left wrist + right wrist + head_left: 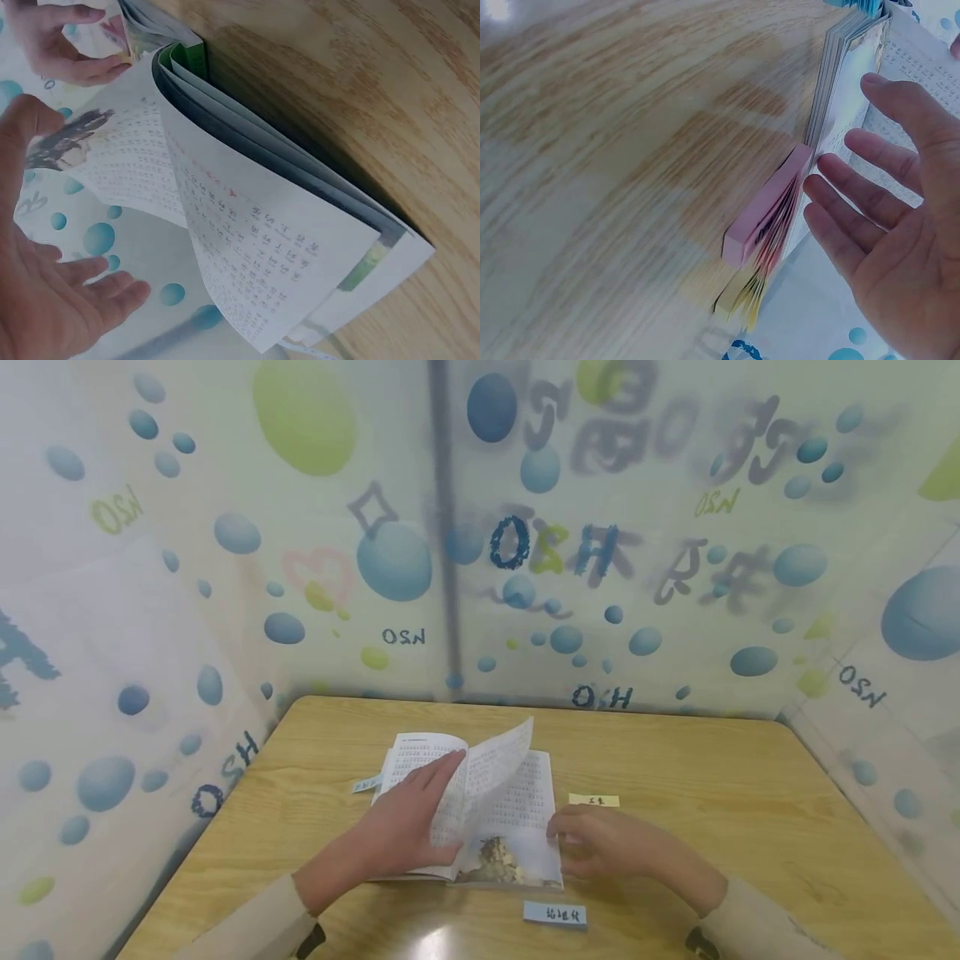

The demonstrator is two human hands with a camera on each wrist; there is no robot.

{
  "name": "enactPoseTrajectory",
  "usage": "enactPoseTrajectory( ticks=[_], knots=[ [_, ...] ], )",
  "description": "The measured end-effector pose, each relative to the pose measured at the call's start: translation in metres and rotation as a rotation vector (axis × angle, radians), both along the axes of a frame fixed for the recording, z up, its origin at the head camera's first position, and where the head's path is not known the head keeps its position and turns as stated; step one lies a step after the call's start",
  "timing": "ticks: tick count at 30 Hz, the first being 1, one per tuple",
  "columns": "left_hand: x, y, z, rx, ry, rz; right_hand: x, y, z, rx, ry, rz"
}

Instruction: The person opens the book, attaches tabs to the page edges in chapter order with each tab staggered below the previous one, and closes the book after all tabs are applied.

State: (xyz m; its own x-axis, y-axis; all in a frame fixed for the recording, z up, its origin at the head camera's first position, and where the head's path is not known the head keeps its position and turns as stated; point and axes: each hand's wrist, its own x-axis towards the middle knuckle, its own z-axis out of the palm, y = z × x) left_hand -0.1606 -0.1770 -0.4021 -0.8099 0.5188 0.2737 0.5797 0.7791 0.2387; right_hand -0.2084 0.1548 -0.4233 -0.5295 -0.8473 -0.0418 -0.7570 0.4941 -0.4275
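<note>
An open book (528,814) lies on the table, with one page (501,760) standing up from its middle. My left hand (401,822) is over the left-hand pages, its fingers pointing toward the raised page. In the left wrist view, that hand's fingers (112,296) are spread loosely, apart from the curved pages (255,232). Beside the book's right edge is my right hand (611,842), palm toward the book with fingers slightly bent. The right wrist view shows nothing in its grasp; whether a fingertip touches the page edges (832,82) I cannot tell. Text and a picture (491,860) cover the right page.
A pink sticky-note pad (769,206) and a yellow one (594,800) sit by the right hand. One blue pad (555,913) lies in front of the book, and a pale blue strip (366,784) juts out at its left. Bubble-patterned curtains (637,568) surround the wooden table (697,768).
</note>
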Motion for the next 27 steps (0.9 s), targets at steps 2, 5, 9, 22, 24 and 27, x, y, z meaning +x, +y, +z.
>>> enactPoseTrajectory(
  ticks=[2,5,9,22,24,27],
  knots=[
    [-0.001,0.001,0.001,0.016,0.028,0.014,0.000,0.000,0.000,-0.002,0.003,0.002],
    [-0.003,0.001,0.002,0.025,0.062,0.042,0.000,0.000,-0.001,-0.010,-0.001,0.006],
    [-0.005,0.001,0.003,0.036,0.100,0.060,-0.001,0.001,-0.002,-0.010,-0.012,0.000],
    [-0.010,-0.004,0.009,-0.007,0.186,0.058,-0.001,0.001,-0.003,0.008,-0.032,-0.026],
    [-0.011,-0.004,0.011,-0.026,0.207,0.065,-0.001,0.001,-0.003,0.006,-0.035,-0.027],
    [-0.011,-0.006,0.012,-0.045,0.231,0.070,-0.001,0.001,-0.004,0.008,-0.035,-0.029]
  ],
)
